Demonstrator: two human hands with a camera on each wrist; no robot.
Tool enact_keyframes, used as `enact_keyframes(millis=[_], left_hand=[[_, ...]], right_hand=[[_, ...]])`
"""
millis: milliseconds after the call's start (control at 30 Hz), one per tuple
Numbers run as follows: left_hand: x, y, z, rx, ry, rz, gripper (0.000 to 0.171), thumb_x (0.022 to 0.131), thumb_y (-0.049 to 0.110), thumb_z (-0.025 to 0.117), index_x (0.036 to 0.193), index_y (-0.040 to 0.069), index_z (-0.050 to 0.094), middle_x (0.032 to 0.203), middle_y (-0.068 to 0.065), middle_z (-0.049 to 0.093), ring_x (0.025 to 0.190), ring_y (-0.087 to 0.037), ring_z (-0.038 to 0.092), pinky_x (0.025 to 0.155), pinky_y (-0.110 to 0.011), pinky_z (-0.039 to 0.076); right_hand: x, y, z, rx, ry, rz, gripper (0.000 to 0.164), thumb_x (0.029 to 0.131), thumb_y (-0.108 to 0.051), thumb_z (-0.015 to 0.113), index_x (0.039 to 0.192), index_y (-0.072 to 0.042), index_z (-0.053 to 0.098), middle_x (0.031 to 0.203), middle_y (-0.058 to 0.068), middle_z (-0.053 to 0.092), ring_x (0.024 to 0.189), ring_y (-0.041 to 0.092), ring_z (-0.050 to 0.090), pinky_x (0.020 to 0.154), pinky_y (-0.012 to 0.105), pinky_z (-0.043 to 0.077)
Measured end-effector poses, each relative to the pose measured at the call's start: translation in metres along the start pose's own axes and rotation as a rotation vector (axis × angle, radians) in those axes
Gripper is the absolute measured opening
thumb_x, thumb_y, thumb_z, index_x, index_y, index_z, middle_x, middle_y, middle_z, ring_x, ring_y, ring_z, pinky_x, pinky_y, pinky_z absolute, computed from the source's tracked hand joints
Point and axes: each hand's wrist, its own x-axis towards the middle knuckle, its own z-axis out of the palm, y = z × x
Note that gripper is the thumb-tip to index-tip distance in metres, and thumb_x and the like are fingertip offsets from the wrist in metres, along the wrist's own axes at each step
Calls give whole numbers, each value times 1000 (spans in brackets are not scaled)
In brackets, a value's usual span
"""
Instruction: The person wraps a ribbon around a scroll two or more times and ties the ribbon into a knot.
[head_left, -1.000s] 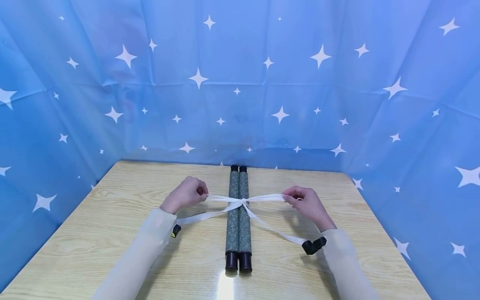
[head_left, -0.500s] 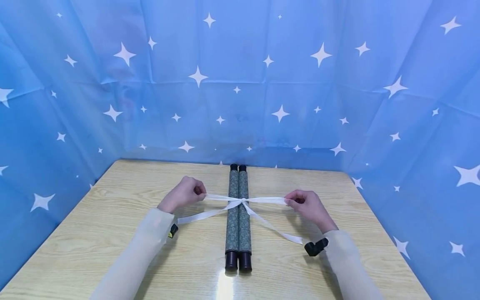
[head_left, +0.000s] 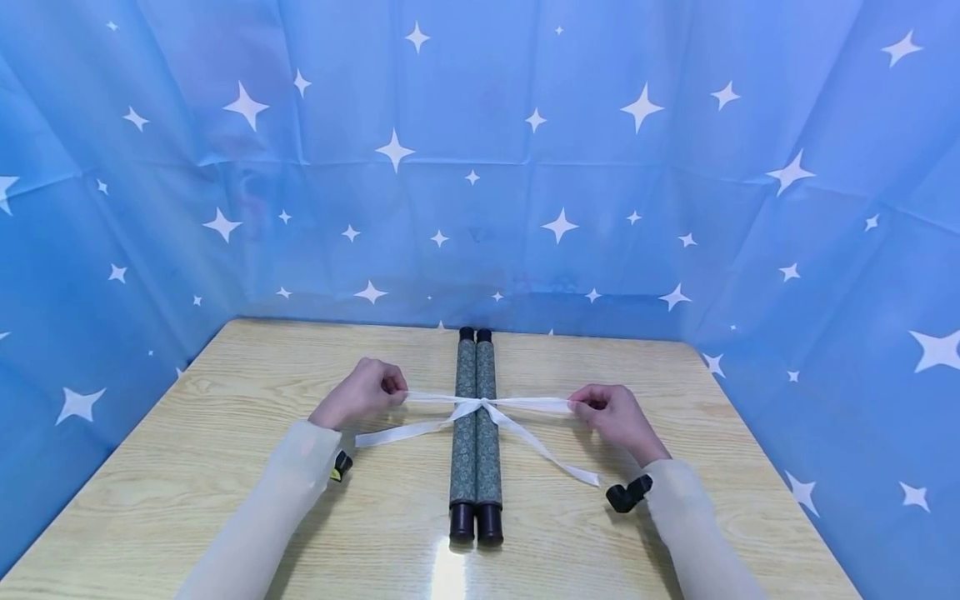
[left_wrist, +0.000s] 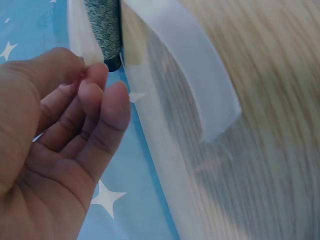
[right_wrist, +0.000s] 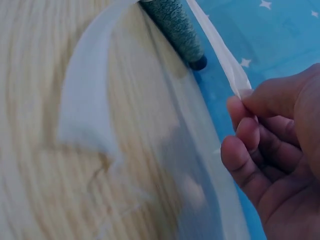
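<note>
Two rolled scrolls (head_left: 465,458) in green patterned cloth with dark end knobs lie side by side on the table. A white ribbon (head_left: 525,404) is knotted in a bow across their middle. My left hand (head_left: 365,392) pinches the bow's left loop between thumb and forefinger, and my right hand (head_left: 613,417) pinches the right loop the same way. The loops stretch out nearly straight to either side. Two loose ribbon tails hang toward the front; the left tail (left_wrist: 200,65) and the right tail (right_wrist: 90,90) each show beside the hand in the wrist views.
The wooden table (head_left: 225,467) has a blue star-printed curtain (head_left: 480,167) standing along its back and sides. Small black wrist cameras (head_left: 628,493) sit at both cuffs. Light glares off the table's front edge below the scrolls.
Both hands keep their pinch on the loops. The left hand has shifted slightly left, and the right hand has dropped a little lower in view. The loops look thinner and tauter.
</note>
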Motion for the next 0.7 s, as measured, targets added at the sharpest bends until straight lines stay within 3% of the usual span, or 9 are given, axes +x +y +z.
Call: enact_keyframes(millis=[100,267,500,700], left_hand=[[0,0,2,-10,12,2,10,96,8,66,91,7,75,79,1,69,70,-12,62,68,-29,54],[-1,0,4,-37,-12,-38,11,98,8,64,93,6,73,79,-2,69,67,-13,60,64,-29,52],[10,-7,-2,-330,-102,-146,17,104,8,57,105,-3,71,83,-18,69,59,-19,58,57,-33,53],[24,-16,1,-430,-113,-210,20,105,10,56,111,-5,68,81,-15,66,63,-19,58,59,-32,52]], right_hand=[[-3,2,-1,4,-2,16,15,101,-24,66,105,-13,75,83,8,68,70,21,58,62,32,49],[-3,-2,-5,32,-77,41,20,102,-26,65,110,-10,75,81,10,67,72,21,59,65,32,49],[11,-16,-5,151,-117,67,29,102,-23,65,120,-1,70,99,17,70,81,23,61,74,34,55],[22,-10,7,270,-117,160,31,106,-17,56,130,1,64,105,16,70,85,18,63,74,31,55]])
